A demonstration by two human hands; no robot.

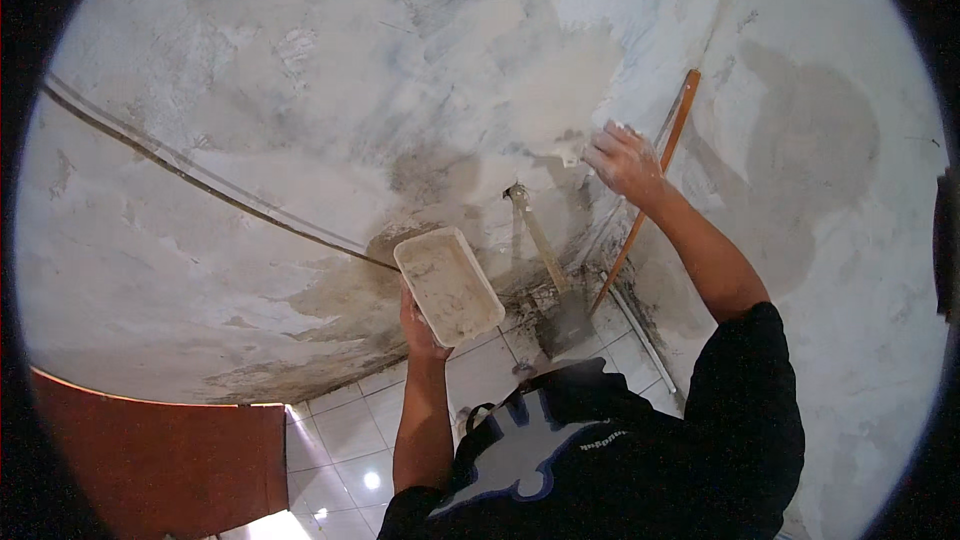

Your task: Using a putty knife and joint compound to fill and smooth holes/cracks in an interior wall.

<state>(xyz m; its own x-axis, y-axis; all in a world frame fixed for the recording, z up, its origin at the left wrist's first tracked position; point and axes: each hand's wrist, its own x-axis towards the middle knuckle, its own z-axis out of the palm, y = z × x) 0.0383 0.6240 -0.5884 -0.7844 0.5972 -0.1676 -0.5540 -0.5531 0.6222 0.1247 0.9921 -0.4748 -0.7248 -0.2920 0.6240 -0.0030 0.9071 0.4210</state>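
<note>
My left hand [420,325] grips the edge of a shallow rectangular plastic tray [450,285] from its lower left. The tray is off-white, with greyish smears across its inside. Up at the wall [480,70], my right hand [625,162] is closed, its fingers bent and dusted with white. A small pale piece shows by the fingertips, against the wall, but I cannot make out what it is. Patchy white and grey coating covers the wall around that hand, with darker damp-looking stains lower down.
A brown wooden stick [660,160] leans in the corner by my right forearm. Between my hands, a pale pipe [540,240] comes from a hole in the wall. A dark cable [200,172] crosses the wall. White tiles [350,430] cover the floor; a reddish-brown panel [170,460] stands lower left.
</note>
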